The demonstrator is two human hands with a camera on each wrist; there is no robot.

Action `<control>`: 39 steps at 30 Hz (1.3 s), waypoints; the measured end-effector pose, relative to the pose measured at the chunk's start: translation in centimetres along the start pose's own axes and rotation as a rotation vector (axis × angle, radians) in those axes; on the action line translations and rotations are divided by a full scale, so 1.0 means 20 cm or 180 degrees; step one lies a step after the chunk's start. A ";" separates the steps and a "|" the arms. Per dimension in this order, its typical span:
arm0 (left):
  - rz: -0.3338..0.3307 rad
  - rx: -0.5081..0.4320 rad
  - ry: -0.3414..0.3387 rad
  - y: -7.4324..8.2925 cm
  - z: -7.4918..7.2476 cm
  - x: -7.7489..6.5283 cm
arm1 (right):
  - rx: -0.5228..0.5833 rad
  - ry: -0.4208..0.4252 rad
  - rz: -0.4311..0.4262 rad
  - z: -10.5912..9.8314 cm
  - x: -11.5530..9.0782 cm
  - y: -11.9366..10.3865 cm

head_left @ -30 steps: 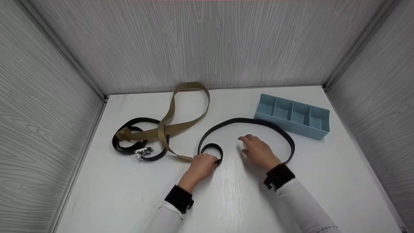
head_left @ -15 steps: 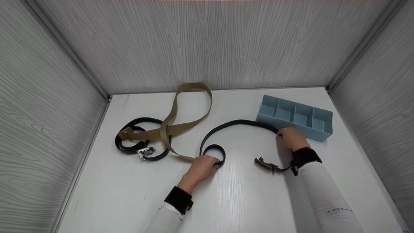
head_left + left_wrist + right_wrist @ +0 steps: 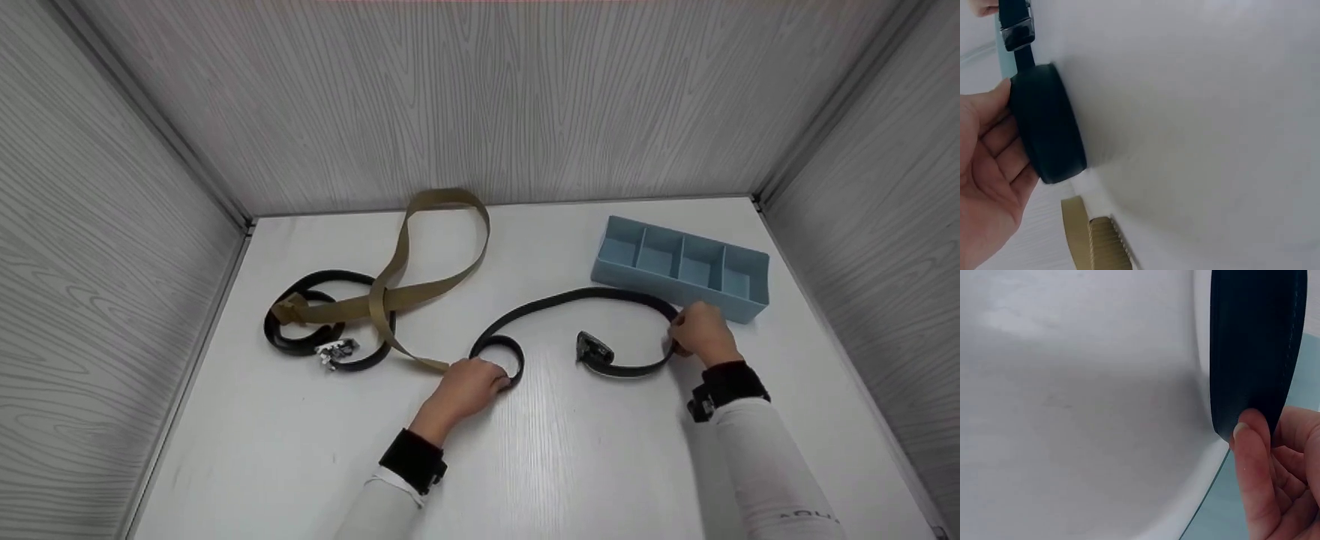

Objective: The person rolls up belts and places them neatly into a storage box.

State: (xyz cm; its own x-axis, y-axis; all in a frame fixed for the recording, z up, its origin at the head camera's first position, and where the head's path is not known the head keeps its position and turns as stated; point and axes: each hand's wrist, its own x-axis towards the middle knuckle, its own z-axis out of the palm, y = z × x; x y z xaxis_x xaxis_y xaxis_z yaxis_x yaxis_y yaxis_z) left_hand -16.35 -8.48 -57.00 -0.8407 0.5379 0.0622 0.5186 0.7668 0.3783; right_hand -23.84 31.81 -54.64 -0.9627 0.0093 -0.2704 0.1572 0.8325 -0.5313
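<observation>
A black belt (image 3: 559,301) stands on edge in a wide curve between my two hands. My left hand (image 3: 466,388) holds its rolled end, and the left wrist view shows fingers and thumb at the side of that coil (image 3: 1047,124). At the belt's other side, my right hand (image 3: 703,334) grips the strap; in the right wrist view the fingertips (image 3: 1252,433) pinch its lower edge. Its dark buckle (image 3: 594,349) lies on the table, at the end of the strap that bends back from the right hand.
A blue four-compartment box (image 3: 679,266) stands just behind the right hand. On the left, a tan webbing belt (image 3: 427,292) lies looped across a second black belt (image 3: 330,276) with a silver buckle (image 3: 337,351). Walls (image 3: 480,105) enclose the white table.
My right hand has moved right and taken hold of the belt, drawing its curve and turning the buckle end. My left hand stays at the coil.
</observation>
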 end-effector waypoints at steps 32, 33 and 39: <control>0.0517 0.1331 0.0364 -0.04 0.01 0.04 | 0.0136 -0.0128 0.0181 -0.07 -0.11 0.12; 0.0472 0.1372 0.0404 -0.04 0.01 0.04 | 0.0166 -0.0076 0.0218 -0.07 -0.12 0.13; 0.0217 0.1385 0.0623 -0.05 0.03 0.05 | 0.0276 0.0178 0.0491 -0.12 -0.17 0.21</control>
State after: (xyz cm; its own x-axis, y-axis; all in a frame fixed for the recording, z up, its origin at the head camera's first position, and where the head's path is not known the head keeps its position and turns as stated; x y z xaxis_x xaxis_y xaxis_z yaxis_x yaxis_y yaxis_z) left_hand -17.57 -8.43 -57.94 -0.7945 0.5480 0.2618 0.5554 0.8300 -0.0518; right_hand -20.49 36.56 -54.10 -0.9361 0.1659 -0.3103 0.3200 0.7679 -0.5550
